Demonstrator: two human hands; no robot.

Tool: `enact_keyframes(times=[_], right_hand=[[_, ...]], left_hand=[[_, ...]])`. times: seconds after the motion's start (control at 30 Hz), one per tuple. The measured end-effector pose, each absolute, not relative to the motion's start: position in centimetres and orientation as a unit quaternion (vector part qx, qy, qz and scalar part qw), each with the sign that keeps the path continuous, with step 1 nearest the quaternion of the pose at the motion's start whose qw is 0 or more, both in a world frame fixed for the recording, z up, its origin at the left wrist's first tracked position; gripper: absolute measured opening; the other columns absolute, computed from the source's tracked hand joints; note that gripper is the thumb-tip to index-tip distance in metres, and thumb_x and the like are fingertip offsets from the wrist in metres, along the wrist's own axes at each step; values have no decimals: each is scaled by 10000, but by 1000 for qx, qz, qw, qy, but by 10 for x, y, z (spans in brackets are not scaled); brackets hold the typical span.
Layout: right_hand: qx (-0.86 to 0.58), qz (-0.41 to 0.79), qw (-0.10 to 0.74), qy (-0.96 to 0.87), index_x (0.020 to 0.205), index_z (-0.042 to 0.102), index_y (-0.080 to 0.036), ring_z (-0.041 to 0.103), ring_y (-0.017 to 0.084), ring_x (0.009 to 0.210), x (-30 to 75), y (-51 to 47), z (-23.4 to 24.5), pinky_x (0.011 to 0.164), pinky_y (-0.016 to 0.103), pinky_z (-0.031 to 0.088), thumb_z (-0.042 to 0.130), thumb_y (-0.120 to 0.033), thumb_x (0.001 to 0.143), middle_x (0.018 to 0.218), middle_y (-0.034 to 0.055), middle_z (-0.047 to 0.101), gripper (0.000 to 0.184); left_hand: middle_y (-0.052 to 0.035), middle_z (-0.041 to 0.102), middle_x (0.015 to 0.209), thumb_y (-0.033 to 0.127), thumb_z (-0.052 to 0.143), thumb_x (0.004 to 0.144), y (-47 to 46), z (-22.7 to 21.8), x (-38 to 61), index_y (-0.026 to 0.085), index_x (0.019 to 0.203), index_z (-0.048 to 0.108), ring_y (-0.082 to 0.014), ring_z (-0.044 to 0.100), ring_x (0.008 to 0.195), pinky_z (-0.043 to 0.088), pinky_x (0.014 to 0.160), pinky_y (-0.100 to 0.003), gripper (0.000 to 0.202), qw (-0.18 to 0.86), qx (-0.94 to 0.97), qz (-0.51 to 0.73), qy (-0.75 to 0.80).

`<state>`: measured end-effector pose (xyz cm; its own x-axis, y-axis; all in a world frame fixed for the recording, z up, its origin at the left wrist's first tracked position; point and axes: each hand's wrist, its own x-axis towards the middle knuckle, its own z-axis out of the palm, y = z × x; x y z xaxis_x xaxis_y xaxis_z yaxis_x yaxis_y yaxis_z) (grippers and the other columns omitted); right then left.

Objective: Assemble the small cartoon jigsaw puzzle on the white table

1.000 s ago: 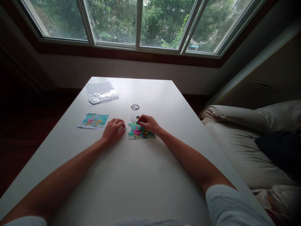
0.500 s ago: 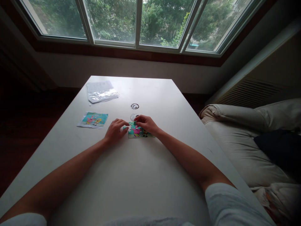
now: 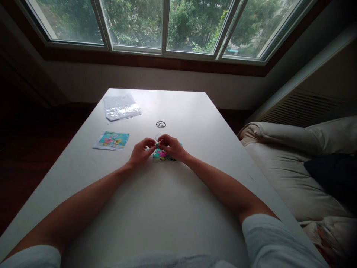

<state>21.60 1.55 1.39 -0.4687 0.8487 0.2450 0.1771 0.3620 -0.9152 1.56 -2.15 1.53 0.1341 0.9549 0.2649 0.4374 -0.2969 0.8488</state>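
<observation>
A small colourful cartoon jigsaw puzzle (image 3: 162,155) lies in the middle of the white table (image 3: 156,208). My left hand (image 3: 141,153) is at its left edge, fingers curled with the tips pinched toward the puzzle's top left corner. My right hand (image 3: 172,147) rests over the puzzle's upper part, fingers bent and meeting the left fingertips. Both hands seem to pinch a small puzzle piece between them, which is too small to see clearly. Much of the puzzle is hidden under my right hand.
A printed reference picture (image 3: 112,140) of the same cartoon lies to the left. A clear plastic bag with paper (image 3: 121,107) sits at the far left of the table. A round hole cover (image 3: 160,124) lies beyond the puzzle. A pale sofa (image 3: 292,167) stands to the right; windows are ahead.
My left hand moved right from the bare table to the puzzle's top left corner. My right hand shifted slightly left, so the fingertips of both hands now meet.
</observation>
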Motion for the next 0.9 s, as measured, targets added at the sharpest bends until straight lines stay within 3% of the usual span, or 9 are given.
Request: enact_keyframes(times=[0.3,0.43,0.73,0.9], right_hand=[[-385,355,370,-768,900,642,-201,507,115,650,226,18,15,654,250,410,624,-345,865,772,-13,663,149],[-404,311,355,-784,880,662,-203,515,119,650,230,19,17,664,248,404,610,-320,867,755,-15,663,129],[-407,296,329,-799,864,680,-204,513,121,645,229,20,12,657,242,386,611,-280,870,724,-20,647,102],[-373,238,292,-848,859,687,-200,532,137,727,231,22,7,701,244,386,619,-210,862,788,7,632,69]], left_hand=[[-2,720,902,303,584,884,-20,12,10,264,1109,730,-148,605,754,449,676,-266,271,260,707,392,528],[-7,715,866,286,601,854,-21,12,9,247,1030,726,-166,612,773,474,692,-280,219,233,714,374,545],[1,733,828,326,634,856,-22,10,10,289,994,761,-198,646,794,491,782,-344,191,191,739,309,567],[6,757,877,299,635,861,-23,10,13,297,979,752,-237,633,907,448,881,-402,167,157,764,293,553]])
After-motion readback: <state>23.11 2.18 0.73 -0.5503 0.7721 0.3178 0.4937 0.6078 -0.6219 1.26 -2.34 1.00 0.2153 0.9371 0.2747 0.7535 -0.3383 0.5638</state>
